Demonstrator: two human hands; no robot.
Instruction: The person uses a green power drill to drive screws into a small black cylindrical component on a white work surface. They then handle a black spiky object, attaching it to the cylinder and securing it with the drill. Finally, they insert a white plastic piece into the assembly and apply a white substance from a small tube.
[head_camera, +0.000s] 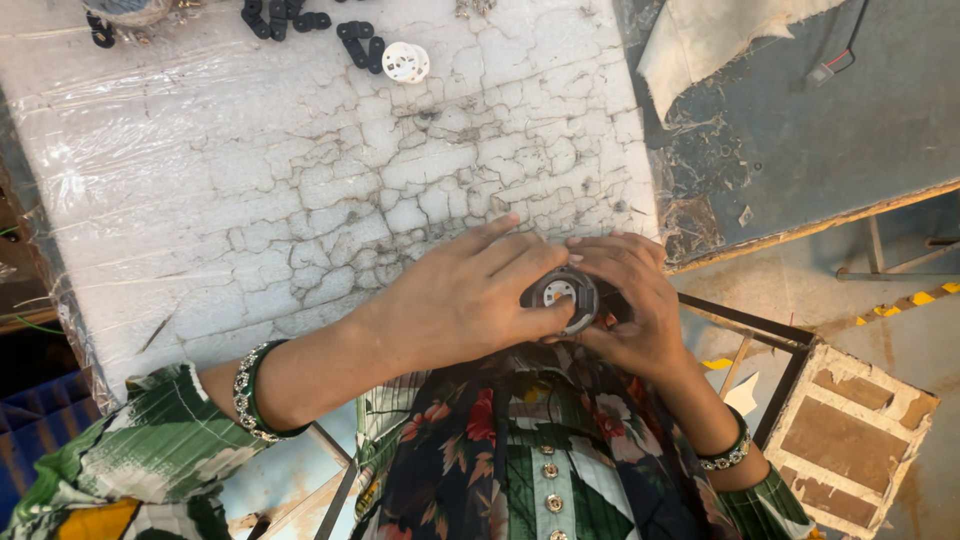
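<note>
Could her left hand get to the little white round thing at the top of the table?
Probably yes. The left hand would have to leave the round part it holds; the cracked white table lies bare up to the white disc.

Both hands are holding a small round part (562, 296) over the near edge of the plastic-covered white worktop (300, 170). The left hand (470, 300) is pressing its thumb on the part's rim; the right hand (630, 300) is cupping it from the other side. Black chain-like pieces (300, 20) and a white disc (405, 62) are lying by the far edge.
</note>
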